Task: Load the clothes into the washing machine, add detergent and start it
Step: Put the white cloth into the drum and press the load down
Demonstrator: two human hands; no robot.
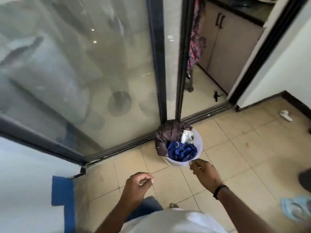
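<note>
While no washing machine can be made out for certain, the white surface with a blue patch (63, 190) at the far left is cut off by the frame edge and could be an appliance or something else; I cannot tell. Beside it, the frosted sliding glass door in a black frame (75, 68) shows only smeared shapes, too blurred to name.

Lower down, the left hand (136, 185) hangs over the beige tiled floor (244, 148), fingers loosely curled with thumb near fingertips, holding nothing that shows, probably idle while the other reaches.

Against the door track stands the round translucent white plastic bucket (199, 148), heaped with clothes: a dark brown crumpled garment (166, 133), a white piece (186, 134) and a shiny blue garment (181, 151). It likely waits there for carrying to the machine.

The right hand (204, 170), a black band at its wrist, is at the bucket's near rim, fingers bent; whether they already pinch the rim is unclear.

Through the gap, a patterned pink cloth (196, 37) hangs before beige cabinets (235, 47). A light blue object (296, 211) at the right edge is cropped.
</note>
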